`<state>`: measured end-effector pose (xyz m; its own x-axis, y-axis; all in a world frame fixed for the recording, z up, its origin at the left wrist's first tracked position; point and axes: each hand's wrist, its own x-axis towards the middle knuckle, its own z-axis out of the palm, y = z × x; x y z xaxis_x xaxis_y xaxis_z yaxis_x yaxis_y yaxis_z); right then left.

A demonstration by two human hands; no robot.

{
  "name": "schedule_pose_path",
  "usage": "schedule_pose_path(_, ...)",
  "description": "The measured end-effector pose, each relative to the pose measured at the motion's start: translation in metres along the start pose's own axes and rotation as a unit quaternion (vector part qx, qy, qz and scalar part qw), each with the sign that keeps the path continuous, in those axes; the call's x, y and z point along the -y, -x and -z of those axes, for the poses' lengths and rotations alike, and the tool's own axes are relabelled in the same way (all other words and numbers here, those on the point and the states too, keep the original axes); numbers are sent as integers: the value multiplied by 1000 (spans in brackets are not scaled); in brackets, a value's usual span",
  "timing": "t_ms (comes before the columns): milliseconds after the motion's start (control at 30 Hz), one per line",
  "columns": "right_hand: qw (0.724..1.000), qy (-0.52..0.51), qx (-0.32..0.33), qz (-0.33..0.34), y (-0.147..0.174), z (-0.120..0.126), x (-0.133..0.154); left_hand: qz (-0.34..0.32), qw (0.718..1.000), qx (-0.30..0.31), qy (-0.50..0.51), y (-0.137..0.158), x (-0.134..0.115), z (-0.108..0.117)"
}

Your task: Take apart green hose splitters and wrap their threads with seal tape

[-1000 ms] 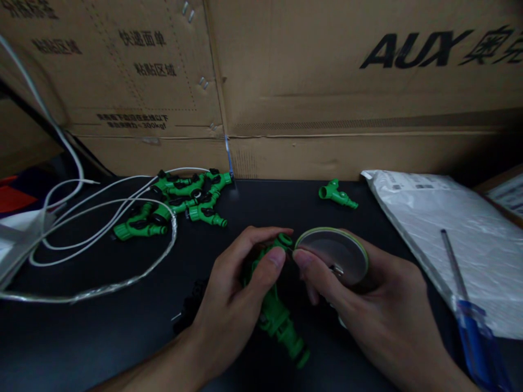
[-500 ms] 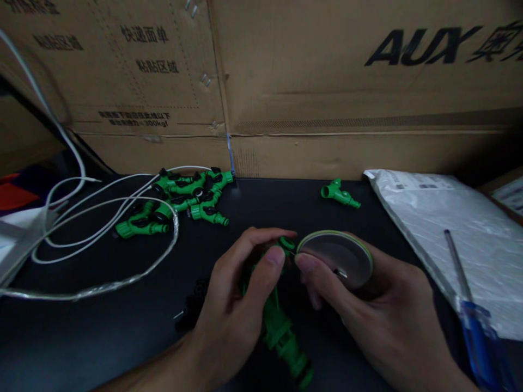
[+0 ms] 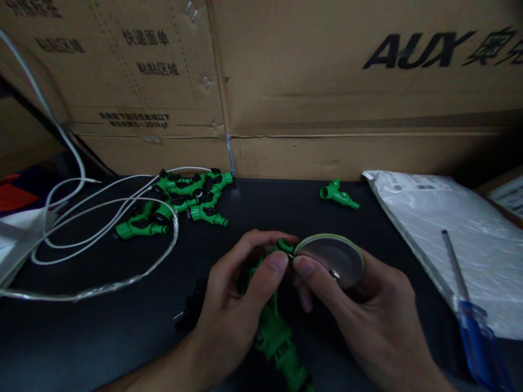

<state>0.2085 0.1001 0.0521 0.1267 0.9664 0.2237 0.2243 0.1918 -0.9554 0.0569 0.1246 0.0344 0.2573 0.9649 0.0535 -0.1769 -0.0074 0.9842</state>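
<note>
My left hand [image 3: 241,305] is closed around a green plastic hose connector [image 3: 278,332], whose ringed upper end shows between thumb and forefinger. The connector's lower end points down towards me. In my right hand [image 3: 368,316] is a round grey dish-like piece [image 3: 318,253] with a yellow-green rim, tilted, a small shiny metal bit on its face. Right thumb and forefinger pinch together beside the connector's ringed end, where a thin metal pin [image 3: 290,256] seems to show. The fingertips of both hands almost meet there; the pin's ends are hidden.
Several green hose connectors [image 3: 208,213] with black parts lie at the left back, among loops of white cable [image 3: 118,218]. A single green connector [image 3: 338,195] lies at the back. A blue-handled screwdriver [image 3: 469,321] rests by a white padded envelope [image 3: 449,218]. Black parts [image 3: 192,310] lie left of my left hand; a cardboard box [image 3: 306,81] stands behind.
My right hand and the round piece have shifted slightly left and down, closer to my left hand. The grip of both hands looks the same.
</note>
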Motion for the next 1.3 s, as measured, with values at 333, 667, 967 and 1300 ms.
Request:
schedule_pose_path(333,999,45,-19,17,4,0,4,-51,998,-14,-34,1,6,2)
schedule_pose_path(667,996,79,3,33,1,8,4,-64,997,-17,-39,2,6,3)
schedule_pose_path(967,998,65,10,21,1,9,8,-70,995,-22,-67,2,6,5)
schedule_pose_path(1300,1000,5,-8,-3,7,1,-2,-72,997,-12,-25,3,4,2)
